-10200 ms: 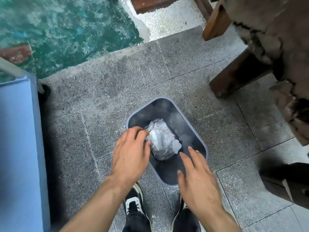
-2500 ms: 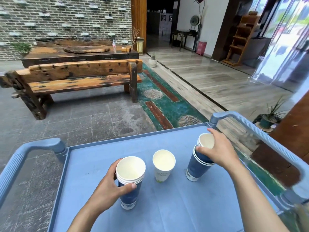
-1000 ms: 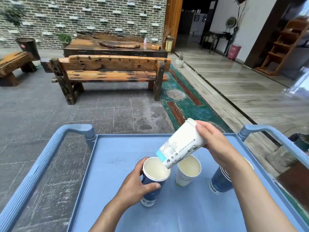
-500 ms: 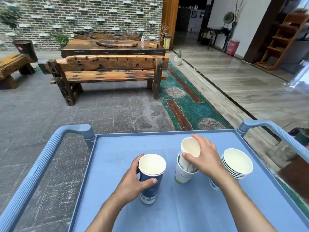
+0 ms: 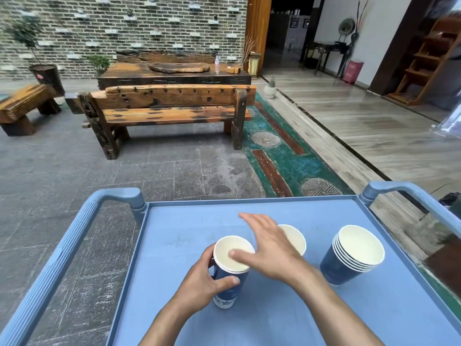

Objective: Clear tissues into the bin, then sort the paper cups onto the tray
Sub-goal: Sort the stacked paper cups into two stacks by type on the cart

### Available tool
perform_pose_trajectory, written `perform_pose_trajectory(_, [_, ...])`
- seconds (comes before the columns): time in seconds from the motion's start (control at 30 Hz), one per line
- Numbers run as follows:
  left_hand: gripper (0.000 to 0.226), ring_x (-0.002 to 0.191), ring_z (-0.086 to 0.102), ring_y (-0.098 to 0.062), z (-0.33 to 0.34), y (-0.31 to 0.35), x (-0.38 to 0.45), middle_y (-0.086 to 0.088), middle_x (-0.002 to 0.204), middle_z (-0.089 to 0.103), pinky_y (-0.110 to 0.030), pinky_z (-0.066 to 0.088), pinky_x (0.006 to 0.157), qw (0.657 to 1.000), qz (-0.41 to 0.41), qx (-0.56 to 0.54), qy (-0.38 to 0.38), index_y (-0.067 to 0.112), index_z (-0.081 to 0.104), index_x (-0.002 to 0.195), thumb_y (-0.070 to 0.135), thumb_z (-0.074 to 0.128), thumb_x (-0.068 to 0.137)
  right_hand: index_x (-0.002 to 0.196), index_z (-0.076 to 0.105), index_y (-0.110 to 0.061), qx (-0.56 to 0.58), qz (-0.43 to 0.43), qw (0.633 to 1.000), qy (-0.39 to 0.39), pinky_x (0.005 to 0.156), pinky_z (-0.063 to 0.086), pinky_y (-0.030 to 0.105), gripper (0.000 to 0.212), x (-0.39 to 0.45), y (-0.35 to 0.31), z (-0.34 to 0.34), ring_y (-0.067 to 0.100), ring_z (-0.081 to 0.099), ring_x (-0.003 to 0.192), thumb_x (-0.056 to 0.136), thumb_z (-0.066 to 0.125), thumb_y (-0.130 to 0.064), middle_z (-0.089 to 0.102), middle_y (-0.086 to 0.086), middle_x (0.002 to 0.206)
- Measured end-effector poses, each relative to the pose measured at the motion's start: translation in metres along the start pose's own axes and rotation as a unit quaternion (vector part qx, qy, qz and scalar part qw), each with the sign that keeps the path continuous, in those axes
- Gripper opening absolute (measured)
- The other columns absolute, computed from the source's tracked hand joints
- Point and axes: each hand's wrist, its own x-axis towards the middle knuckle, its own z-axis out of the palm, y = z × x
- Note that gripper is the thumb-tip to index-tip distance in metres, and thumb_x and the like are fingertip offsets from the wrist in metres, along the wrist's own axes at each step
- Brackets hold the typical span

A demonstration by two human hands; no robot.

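Note:
A blue cart tray (image 5: 174, 236) fills the lower view. My left hand (image 5: 202, 283) grips a dark blue paper cup stack (image 5: 230, 278) standing upright on it. My right hand (image 5: 269, 248) hovers flat with fingers spread above that stack's rim, thumb over its mouth, holding nothing. Behind the right hand stand the white paper cups (image 5: 294, 239), nested and mostly hidden. A second stack of several dark blue cups (image 5: 351, 255) stands tilted toward the right of the tray.
Blue cart handles rise at the left (image 5: 74, 221) and right (image 5: 409, 193). Beyond the cart are grey stone floor, a wooden bench (image 5: 169, 111), a green floor strip (image 5: 277, 156) and a wooden table by the brick wall. The bin is out of view.
My right hand let go of the white cup it nested into the other white cup and moved left over the blue stack. The left hand stays on its stack.

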Motion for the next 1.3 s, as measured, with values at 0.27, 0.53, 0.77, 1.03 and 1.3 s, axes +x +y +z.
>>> perform_pose_trajectory(0.27, [0.078, 0.111, 0.061, 0.001, 0.0, -0.004, -0.007, 0.02, 0.116, 0.068, -0.016, 0.051, 0.079, 1.0, -0.002, 0.02, -0.011, 0.061, 0.047, 0.121, 0.026, 0.085, 0.063, 0.145, 0.025, -0.037, 0.011, 0.008, 0.99, -0.14, 0.104, 0.03, 0.027, 0.093, 0.01, -0.024, 0.016, 0.014, 0.034, 0.135, 0.064, 0.069, -0.052, 0.036, -0.007, 0.149])
perform_pose_trajectory(0.53, [0.083, 0.104, 0.061, -0.001, 0.001, 0.013, -0.001, 0.024, 0.116, 0.065, -0.029, 0.056, 0.086, 0.994, 0.021, 0.105, -0.005, 0.063, 0.043, 0.127, 0.039, 0.084, 0.058, 0.136, 0.03, -0.05, 0.102, 0.05, 0.986, -0.126, 0.089, 0.037, 0.021, 0.094, 0.007, -0.005, 0.001, 0.0, 0.044, 0.118, 0.052, 0.073, -0.054, 0.048, -0.013, 0.138])
perform_pose_trajectory(0.77, [0.08, 0.097, 0.056, 0.016, -0.012, 0.019, 0.003, 0.036, 0.114, 0.06, -0.023, 0.053, 0.085, 0.975, 0.039, 0.219, -0.029, 0.07, 0.039, 0.122, 0.05, 0.079, 0.055, 0.128, 0.041, -0.049, 0.137, 0.05, 0.987, -0.06, 0.088, 0.042, 0.022, 0.079, -0.001, 0.002, -0.016, 0.002, 0.055, 0.106, 0.054, 0.069, -0.045, 0.056, -0.016, 0.124])
perform_pose_trajectory(1.03, [0.086, 0.109, 0.056, 0.007, -0.016, 0.012, -0.003, 0.032, 0.127, 0.056, -0.026, 0.056, 0.088, 0.985, 0.035, 0.171, -0.014, 0.066, 0.039, 0.128, 0.045, 0.082, 0.058, 0.131, 0.046, -0.041, 0.298, 0.063, 0.952, -0.035, 0.097, 0.045, 0.029, 0.07, 0.003, 0.022, -0.061, -0.004, 0.053, 0.114, 0.07, 0.079, -0.03, 0.059, -0.011, 0.125])
perform_pose_trajectory(1.3, [0.088, 0.112, 0.053, 0.009, -0.017, 0.003, -0.009, 0.027, 0.132, 0.053, -0.028, 0.056, 0.09, 0.991, 0.014, 0.136, 0.013, 0.06, 0.038, 0.132, 0.045, 0.083, 0.059, 0.131, 0.044, -0.044, 0.195, 0.087, 0.956, 0.2, 0.1, 0.041, 0.038, 0.071, -0.006, 0.031, -0.101, 0.007, 0.052, 0.118, 0.065, 0.072, -0.05, 0.055, -0.011, 0.131])
